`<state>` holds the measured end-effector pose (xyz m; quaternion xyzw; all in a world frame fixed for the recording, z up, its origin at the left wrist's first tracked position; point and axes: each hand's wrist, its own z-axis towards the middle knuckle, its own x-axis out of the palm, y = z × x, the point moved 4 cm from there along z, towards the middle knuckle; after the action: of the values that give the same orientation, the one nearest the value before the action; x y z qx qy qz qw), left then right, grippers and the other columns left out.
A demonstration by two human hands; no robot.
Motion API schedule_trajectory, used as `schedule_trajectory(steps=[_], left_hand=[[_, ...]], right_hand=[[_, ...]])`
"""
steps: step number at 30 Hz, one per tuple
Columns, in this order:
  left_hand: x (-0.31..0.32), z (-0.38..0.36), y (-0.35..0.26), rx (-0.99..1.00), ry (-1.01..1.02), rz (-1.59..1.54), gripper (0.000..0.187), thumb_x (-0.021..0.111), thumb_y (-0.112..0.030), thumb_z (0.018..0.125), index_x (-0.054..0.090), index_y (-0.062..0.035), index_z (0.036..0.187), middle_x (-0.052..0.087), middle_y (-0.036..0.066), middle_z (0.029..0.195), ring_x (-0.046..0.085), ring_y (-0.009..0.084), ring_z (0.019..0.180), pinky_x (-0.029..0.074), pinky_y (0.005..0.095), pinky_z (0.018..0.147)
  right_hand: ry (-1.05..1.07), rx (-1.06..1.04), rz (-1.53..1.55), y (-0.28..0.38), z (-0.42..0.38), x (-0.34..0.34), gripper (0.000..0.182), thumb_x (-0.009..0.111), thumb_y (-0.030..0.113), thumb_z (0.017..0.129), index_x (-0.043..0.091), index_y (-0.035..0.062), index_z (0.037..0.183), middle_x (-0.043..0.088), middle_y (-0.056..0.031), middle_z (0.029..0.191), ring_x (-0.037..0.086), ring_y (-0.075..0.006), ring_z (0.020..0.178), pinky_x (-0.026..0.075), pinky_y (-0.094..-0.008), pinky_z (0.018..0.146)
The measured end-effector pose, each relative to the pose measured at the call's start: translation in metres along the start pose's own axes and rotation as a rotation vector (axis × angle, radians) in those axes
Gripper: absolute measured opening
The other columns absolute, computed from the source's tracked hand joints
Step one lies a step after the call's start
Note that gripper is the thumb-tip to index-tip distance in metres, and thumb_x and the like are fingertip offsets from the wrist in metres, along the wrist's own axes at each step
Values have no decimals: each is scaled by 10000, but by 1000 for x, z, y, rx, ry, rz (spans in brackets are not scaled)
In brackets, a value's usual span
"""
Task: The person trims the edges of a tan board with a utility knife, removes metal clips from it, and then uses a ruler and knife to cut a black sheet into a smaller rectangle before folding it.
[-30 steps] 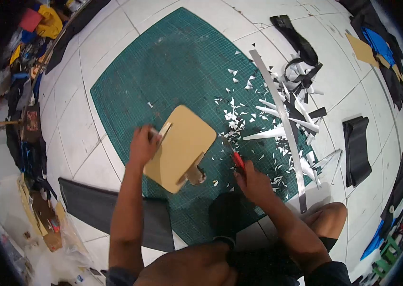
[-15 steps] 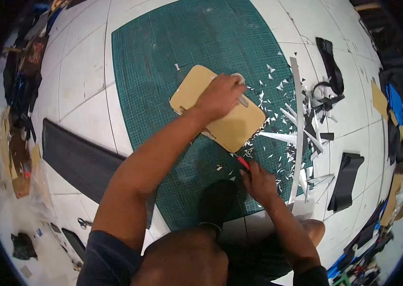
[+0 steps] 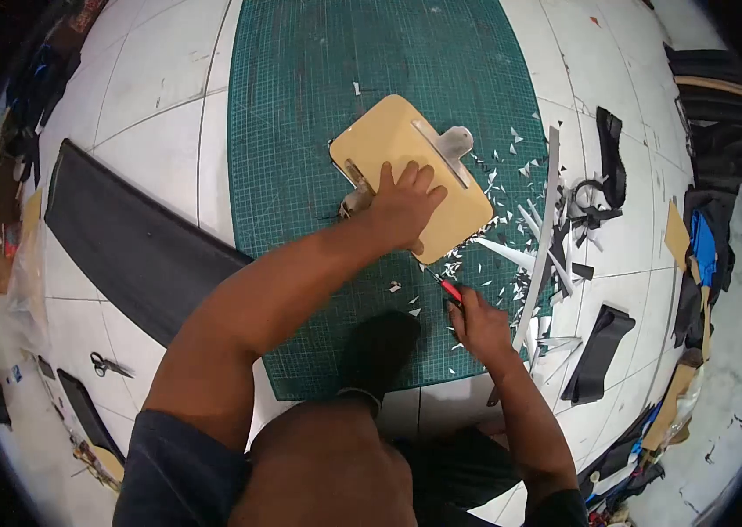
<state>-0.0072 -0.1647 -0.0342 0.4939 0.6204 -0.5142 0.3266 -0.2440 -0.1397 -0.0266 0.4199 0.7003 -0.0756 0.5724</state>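
A tan board with rounded corners lies at a slant on the green cutting mat. Two metal clips sit on it, one at its upper right edge and one at its left edge. My left hand rests flat on the board with its fingers spread. Just below the board's lower corner, my right hand is closed around a red-handled cutting tool, its thin tip close to that corner.
Small white and black scraps and a long grey strip lie on the mat's right side. Dark folded material is on the tiles at right. At left are a large black panel and scissors.
My left hand has moved from near the right clip down to the board's middle, its fingers now spread. The whole view has shifted. My right hand still holds the red tool.
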Motion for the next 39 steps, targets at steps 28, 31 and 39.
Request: schedule_trajectory(steps=[28, 31, 39], left_hand=[[-5, 14, -6, -72, 175, 68, 1122, 933, -422, 536, 362, -185, 1472, 306, 200, 1503, 272, 417, 1412, 296, 743, 1039], [-4, 15, -6, -80, 176, 51, 1109, 932, -420, 540, 367, -194, 1468, 306, 173, 1497, 259, 394, 1414, 281, 730, 1051], [-5, 9, -5, -66, 141, 39, 1097, 925, -432, 541, 392, -185, 1468, 318, 194, 1484, 275, 404, 1412, 279, 728, 1055]], right_hand=[[67, -12, -170, 2, 17, 3, 255, 555, 289, 983, 493, 63, 1081, 631, -172, 906, 683, -366, 736, 562, -467, 610], [86, -20, -146, -3, 18, 5, 242, 537, 294, 990, 470, 69, 1053, 625, -187, 890, 682, -370, 730, 569, -468, 605], [162, -37, -110, -7, 21, -3, 214, 546, 262, 983, 459, 73, 1031, 622, -202, 889, 665, -398, 774, 545, -493, 645]])
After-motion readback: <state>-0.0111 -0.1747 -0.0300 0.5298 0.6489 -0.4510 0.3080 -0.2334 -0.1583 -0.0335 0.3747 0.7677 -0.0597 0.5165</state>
